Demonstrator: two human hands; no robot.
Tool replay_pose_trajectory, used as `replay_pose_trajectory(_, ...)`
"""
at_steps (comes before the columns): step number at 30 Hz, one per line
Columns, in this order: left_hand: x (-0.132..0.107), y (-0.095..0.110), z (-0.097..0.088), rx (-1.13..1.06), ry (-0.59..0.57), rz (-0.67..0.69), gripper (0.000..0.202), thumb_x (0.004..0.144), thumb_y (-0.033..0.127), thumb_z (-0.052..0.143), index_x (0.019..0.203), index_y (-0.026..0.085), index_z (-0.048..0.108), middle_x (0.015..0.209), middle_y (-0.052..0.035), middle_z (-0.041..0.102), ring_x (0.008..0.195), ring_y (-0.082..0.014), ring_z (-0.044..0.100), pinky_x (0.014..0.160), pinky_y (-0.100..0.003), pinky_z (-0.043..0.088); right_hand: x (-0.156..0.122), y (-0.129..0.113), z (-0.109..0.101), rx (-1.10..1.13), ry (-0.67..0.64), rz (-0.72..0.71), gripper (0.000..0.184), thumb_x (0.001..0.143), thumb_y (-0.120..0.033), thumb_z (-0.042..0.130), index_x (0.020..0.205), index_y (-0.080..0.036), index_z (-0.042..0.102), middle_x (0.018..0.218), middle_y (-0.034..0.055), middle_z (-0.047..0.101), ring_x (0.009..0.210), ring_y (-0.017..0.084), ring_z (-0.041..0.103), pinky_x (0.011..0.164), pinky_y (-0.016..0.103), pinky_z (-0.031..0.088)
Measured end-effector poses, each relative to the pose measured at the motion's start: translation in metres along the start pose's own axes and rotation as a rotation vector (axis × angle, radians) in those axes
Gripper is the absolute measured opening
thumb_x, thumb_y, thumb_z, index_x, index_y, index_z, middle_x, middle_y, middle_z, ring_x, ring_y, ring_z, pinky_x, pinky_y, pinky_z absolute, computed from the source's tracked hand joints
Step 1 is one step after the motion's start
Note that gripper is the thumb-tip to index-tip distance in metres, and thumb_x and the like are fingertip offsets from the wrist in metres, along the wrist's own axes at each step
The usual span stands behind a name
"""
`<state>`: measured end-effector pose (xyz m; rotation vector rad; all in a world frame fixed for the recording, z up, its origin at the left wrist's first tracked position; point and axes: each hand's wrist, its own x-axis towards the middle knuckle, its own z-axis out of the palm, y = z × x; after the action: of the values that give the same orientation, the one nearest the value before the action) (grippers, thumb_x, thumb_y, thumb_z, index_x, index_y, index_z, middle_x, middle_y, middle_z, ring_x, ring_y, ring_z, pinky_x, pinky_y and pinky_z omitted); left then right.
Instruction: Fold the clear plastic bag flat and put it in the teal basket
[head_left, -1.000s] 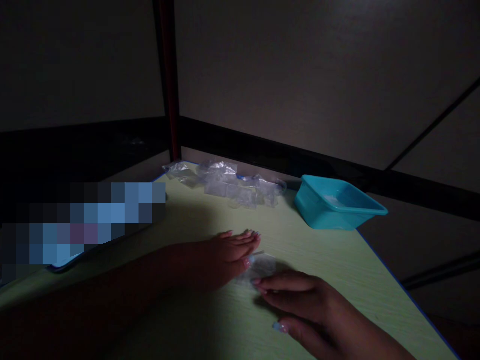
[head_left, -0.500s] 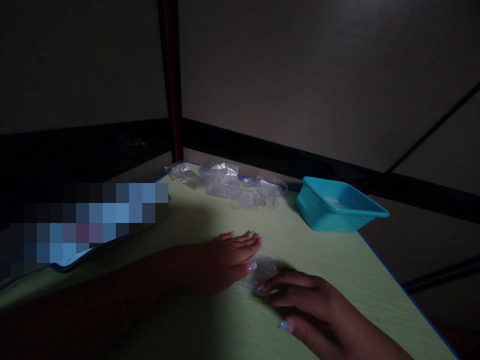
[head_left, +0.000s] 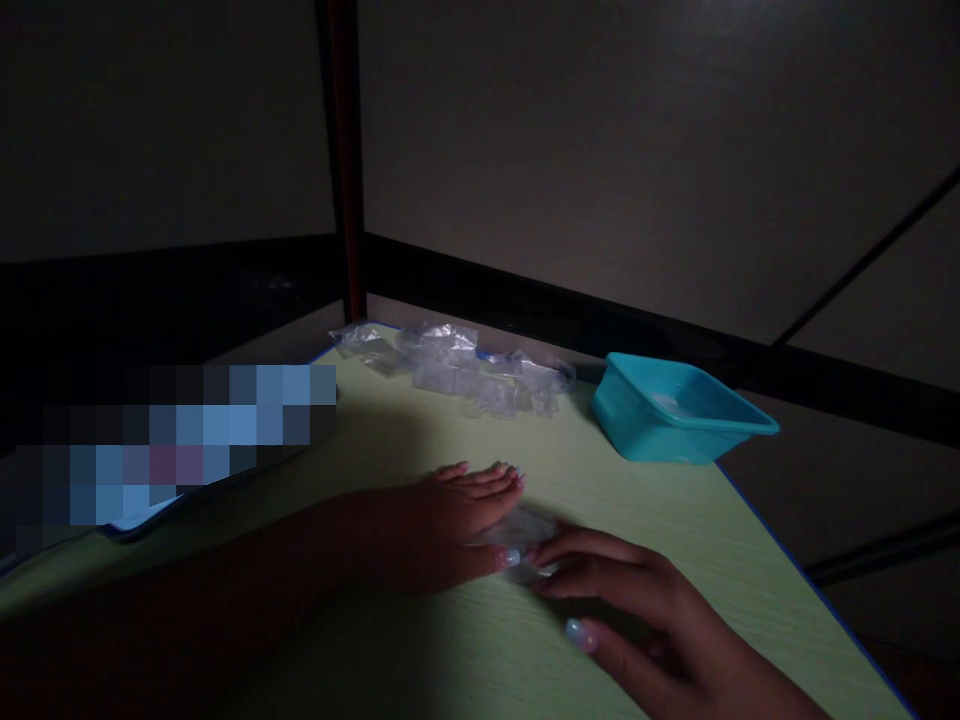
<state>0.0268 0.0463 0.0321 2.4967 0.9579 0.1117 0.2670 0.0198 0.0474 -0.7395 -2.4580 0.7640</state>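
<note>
A clear plastic bag lies flat on the pale green table, partly covered by my hands. My left hand rests palm down over its left part, fingers stretched out and the thumb lying on the plastic. From the right, my right hand touches the bag's edge with its fingertips. Its fingers are bent a little, and the thumb stands apart from them with nothing between. Any contents of the bag are hidden or too dim to make out.
Several clear plastic bags lie in a loose row along the far edge. A turquoise basin stands at the right edge with something pale inside. At left is a blurred-out bright device. Dark walls rise behind the table.
My left thumb has moved down and spread further from its fingers. My right hand's fingers have shifted slightly along the bag's edge. The other things have stayed put.
</note>
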Motion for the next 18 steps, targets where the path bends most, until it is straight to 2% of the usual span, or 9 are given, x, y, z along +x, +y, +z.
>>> replay_pose_trajectory(5, -0.001, -0.002, 0.001, -0.007, 0.001, 0.026, 0.068, 0.088, 0.052, 0.031, 0.14, 0.019, 0.003, 0.146, -0.0078, 0.004, 0.133, -0.0214, 0.005, 0.108, -0.042, 0.01, -0.003, 0.004, 0.001, 0.015, -0.007, 0.033, 0.028, 0.08, -0.016, 0.053, 0.106, -0.023, 0.059, 0.111, 0.0094, 0.058, 0.105, 0.021, 0.054, 0.087, 0.035, 0.048)
replay_pose_trajectory(11, 0.0, -0.005, 0.005, 0.005, 0.032, 0.042, 0.073, 0.085, 0.053, 0.039, 0.141, 0.018, 0.007, 0.145, -0.0094, 0.007, 0.133, -0.0249, 0.008, 0.107, -0.044, 0.012, -0.006, 0.007, 0.002, 0.05, 0.013, 0.077, 0.03, 0.081, -0.018, 0.054, 0.11, -0.025, 0.058, 0.117, 0.0091, 0.054, 0.11, 0.022, 0.05, 0.09, 0.036, 0.045)
replay_pose_trajectory(18, 0.0, -0.005, 0.005, 0.01, 0.02, 0.041, 0.069, 0.086, 0.049, 0.037, 0.141, 0.02, 0.006, 0.146, -0.0073, 0.005, 0.133, -0.0224, 0.007, 0.108, -0.042, 0.011, -0.012, 0.009, 0.001, 0.092, -0.019, 0.151, 0.033, 0.083, -0.022, 0.052, 0.116, -0.027, 0.053, 0.122, 0.0081, 0.051, 0.117, 0.022, 0.044, 0.095, 0.04, 0.041)
